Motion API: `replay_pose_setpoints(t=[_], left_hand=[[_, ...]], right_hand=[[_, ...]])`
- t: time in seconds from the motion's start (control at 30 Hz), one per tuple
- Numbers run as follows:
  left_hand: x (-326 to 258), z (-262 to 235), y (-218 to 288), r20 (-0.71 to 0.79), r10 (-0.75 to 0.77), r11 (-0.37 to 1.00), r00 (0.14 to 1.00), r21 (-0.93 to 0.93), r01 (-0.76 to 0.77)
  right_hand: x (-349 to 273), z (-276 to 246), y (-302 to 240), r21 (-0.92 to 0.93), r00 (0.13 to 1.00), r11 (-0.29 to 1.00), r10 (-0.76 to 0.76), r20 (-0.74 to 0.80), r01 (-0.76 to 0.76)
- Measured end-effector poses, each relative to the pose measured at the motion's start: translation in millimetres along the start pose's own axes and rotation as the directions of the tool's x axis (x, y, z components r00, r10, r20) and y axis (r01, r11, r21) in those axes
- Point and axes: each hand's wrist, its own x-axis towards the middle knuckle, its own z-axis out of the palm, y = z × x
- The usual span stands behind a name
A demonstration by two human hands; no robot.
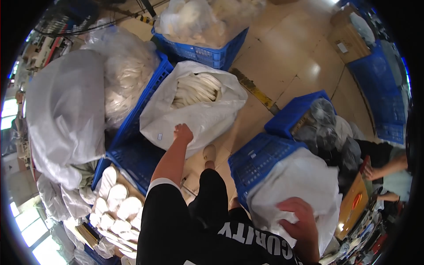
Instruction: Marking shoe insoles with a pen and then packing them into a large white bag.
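Note:
A large white woven sack (pixel 152 117) stands open in front of me, filled with pale, layered flat pieces (pixel 194 90). My left hand (pixel 183 132) is closed on the near side of this sack. My right hand (pixel 300 218), slightly blurred, is held out to the right with its fingers curved and apart. Nothing shows in it. Below it is white sheeting (pixel 282 181) that spills over a blue crate (pixel 240 165).
Blue crates (pixel 212 57) with bulging clear bags stand at the far side and left. Pale sole-shaped pieces (pixel 117 194) are piled at lower left. A grey-white covered bundle (pixel 66 106) rises at left. At right, another person's hand (pixel 373 172) is near a brown board (pixel 353 203).

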Motion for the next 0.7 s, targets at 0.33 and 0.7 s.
replay_pose_setpoints(t=[0.33,0.7], left_hand=[[62.8,15.4,-72.6,0.368,0.395,0.909,0.842,-0.02,-0.417],[70.9,-37.0,-85.7,-0.073,0.512,0.851,0.856,-0.098,-0.517]], right_hand=[[267.4,237.2,165.4,-0.475,0.982,0.865,-0.089,0.167,0.16],[262.8,251.4,181.1,-0.433,0.547,0.839,0.205,0.812,0.329]])
